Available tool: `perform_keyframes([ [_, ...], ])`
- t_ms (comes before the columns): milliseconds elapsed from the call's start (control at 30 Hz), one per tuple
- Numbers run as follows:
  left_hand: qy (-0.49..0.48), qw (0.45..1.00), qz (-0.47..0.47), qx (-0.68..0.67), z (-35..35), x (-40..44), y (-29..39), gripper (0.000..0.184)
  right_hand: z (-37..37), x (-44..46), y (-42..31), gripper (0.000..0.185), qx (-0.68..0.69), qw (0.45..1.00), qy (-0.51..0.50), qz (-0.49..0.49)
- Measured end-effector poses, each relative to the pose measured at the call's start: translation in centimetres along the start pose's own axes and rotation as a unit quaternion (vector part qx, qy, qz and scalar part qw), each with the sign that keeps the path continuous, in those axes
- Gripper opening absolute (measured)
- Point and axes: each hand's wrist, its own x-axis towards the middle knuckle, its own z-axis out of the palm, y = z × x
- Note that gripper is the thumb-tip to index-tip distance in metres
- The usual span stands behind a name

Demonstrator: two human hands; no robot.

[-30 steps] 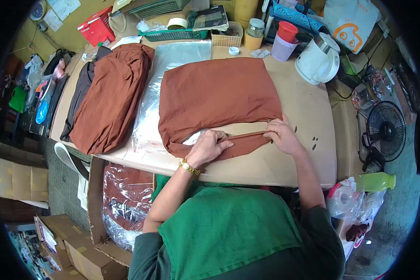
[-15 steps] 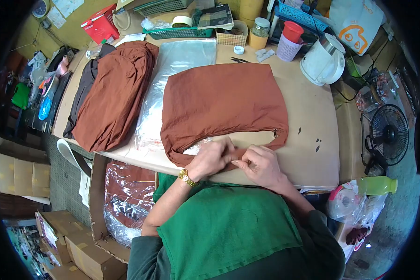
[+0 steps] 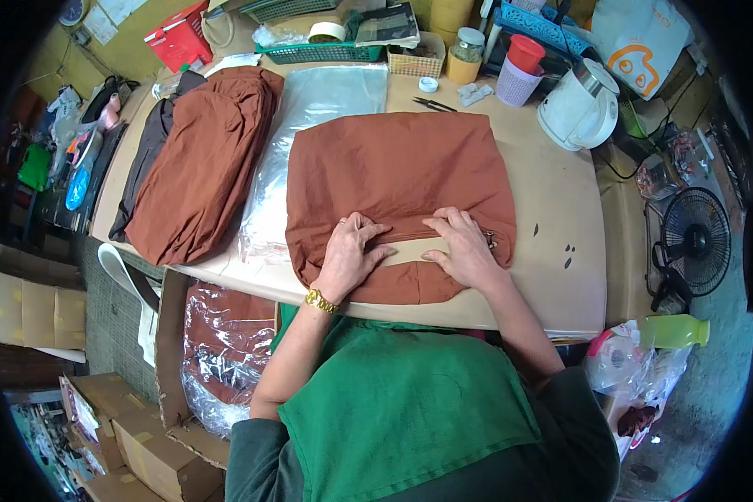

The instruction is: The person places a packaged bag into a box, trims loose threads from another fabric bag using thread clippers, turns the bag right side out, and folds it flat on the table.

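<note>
A rust-brown fabric bag [image 3: 402, 171] lies flat on the table, its zipped opening facing me. Its wide strap [image 3: 403, 284] curves along the near side, and table surface shows between strap and zip. My left hand [image 3: 353, 253], with a gold watch at the wrist, rests on the bag left of the middle of the zip, fingers apart. On the right part of the opening lies my right hand [image 3: 462, 248], fingers spread and pressing on the fabric. Beside it the metal zip pull [image 3: 490, 240] is visible.
More rust-brown bags [image 3: 205, 159] are piled at left, next to clear plastic sleeves [image 3: 330, 109]. Tweezers [image 3: 433, 105], a white kettle [image 3: 579, 109] and a red cup [image 3: 525, 57] stand or lie toward the back. An open carton [image 3: 171, 360] below holds plastic-wrapped brown items.
Both hands have moved from the strap at the table edge up to the zipped opening, and their fingers have spread. The strap now lies flatter and wider.
</note>
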Motion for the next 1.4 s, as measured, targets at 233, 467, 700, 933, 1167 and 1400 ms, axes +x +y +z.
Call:
perform_keyframes([
  [233,0.033,0.999,-0.007,0.017,1.3,0.1,-0.4,0.017,2.0,2.8,-1.1,0.019,0.024,0.999,0.041,-0.024],
  [467,0.051,0.999,-0.014,-0.002,1.6,0.1,-0.6,0.013,5.0,4.6,1.5,0.012,0.298,0.941,0.133,0.087],
  [700,0.028,0.998,-0.010,0.050,1.4,0.7,-0.4,0.015,3.5,4.0,0.2,0.009,0.268,0.957,0.101,0.047],
  [933,-0.001,0.998,-0.012,0.055,1.5,1.1,-0.8,0.013,4.7,4.2,0.9,0.003,0.211,0.967,0.140,0.040],
  [1167,-0.001,1.000,-0.010,0.000,0.8,0.6,-0.3,0.013,3.9,3.9,0.3,0.004,0.093,0.986,0.098,-0.093],
  [1400,0.041,0.999,-0.001,0.010,0.5,0.6,0.1,0.019,1.5,3.0,0.9,0.005,0.247,0.922,0.290,0.065],
])
